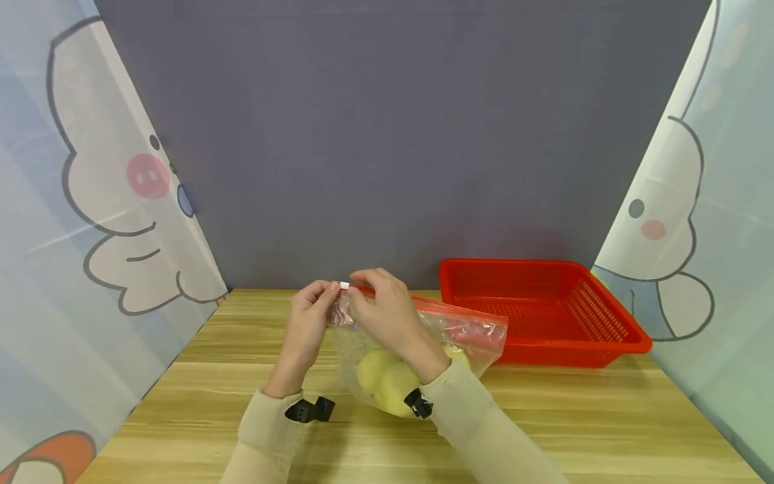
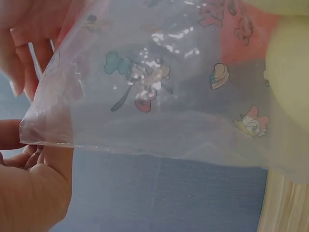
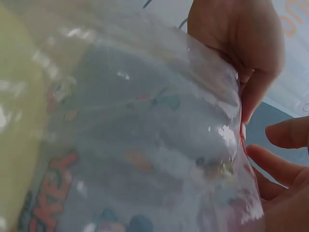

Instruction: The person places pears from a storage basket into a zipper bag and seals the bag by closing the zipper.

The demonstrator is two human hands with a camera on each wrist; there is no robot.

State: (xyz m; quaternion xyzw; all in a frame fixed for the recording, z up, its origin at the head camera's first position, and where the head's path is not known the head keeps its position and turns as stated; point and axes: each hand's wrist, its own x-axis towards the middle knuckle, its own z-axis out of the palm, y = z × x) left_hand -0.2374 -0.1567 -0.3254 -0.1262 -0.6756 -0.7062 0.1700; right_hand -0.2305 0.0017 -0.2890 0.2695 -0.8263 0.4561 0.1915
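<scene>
A clear zip bag [image 1: 468, 333] with a red top strip and printed cartoon figures holds several pale yellow-green round objects [image 1: 396, 386], which look like fruit. At the bag's upper left corner, my left hand [image 1: 307, 323] pinches the edge between thumb and fingers, beside a small white slider [image 1: 345, 286]. My right hand [image 1: 390, 312] is just right of the slider, partly in front of the bag. In the right wrist view, the thumb and forefinger of the right hand [image 3: 285, 164] stand apart near the red edge. The left hand [image 3: 246, 43] meets the bag's corner there.
A red plastic basket [image 1: 605, 356] with slotted walls stands at the right, behind the bag. Both are on a wood-grain table [image 1: 230, 390]. A dark grey panel [image 1: 387, 134] rises at the back, with cartoon-printed curtains [image 1: 54, 289] at both sides.
</scene>
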